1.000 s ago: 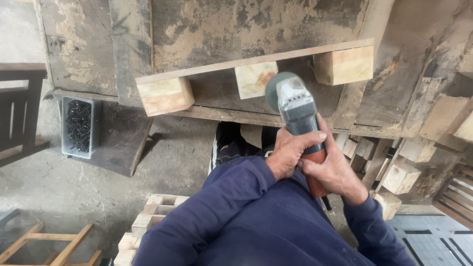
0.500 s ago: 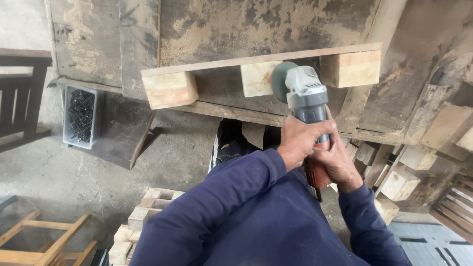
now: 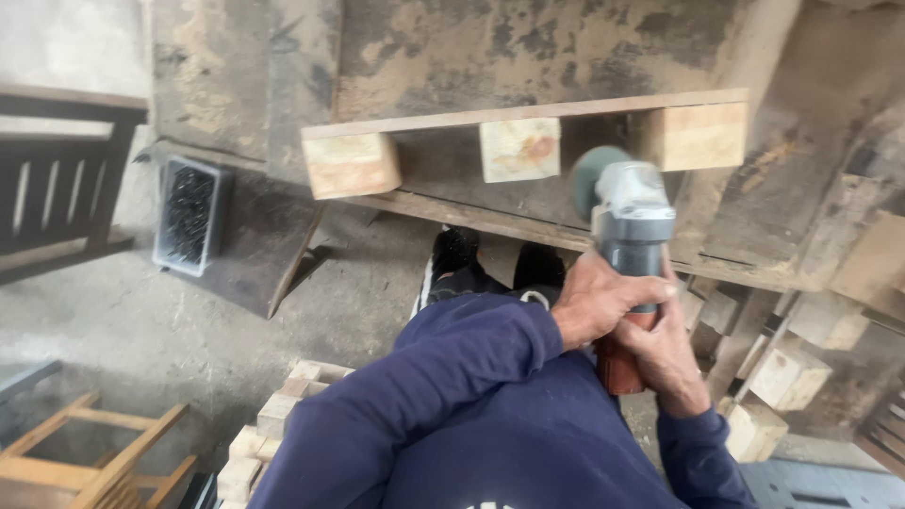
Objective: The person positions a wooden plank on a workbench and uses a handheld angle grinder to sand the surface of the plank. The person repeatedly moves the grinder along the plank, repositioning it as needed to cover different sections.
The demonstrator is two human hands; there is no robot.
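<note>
Across the upper frame, a pallet piece (image 3: 528,118) with three wooden blocks, propped on the bench (image 3: 528,47). At centre right, an angle grinder (image 3: 627,236), disc near the middle block (image 3: 519,149). Left hand (image 3: 603,303) and right hand (image 3: 665,353) both wrapped tight around its body.

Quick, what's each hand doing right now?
Left hand: closed around the grey angle grinder, near its head.
Right hand: closed around the grinder's red handle end.
</note>
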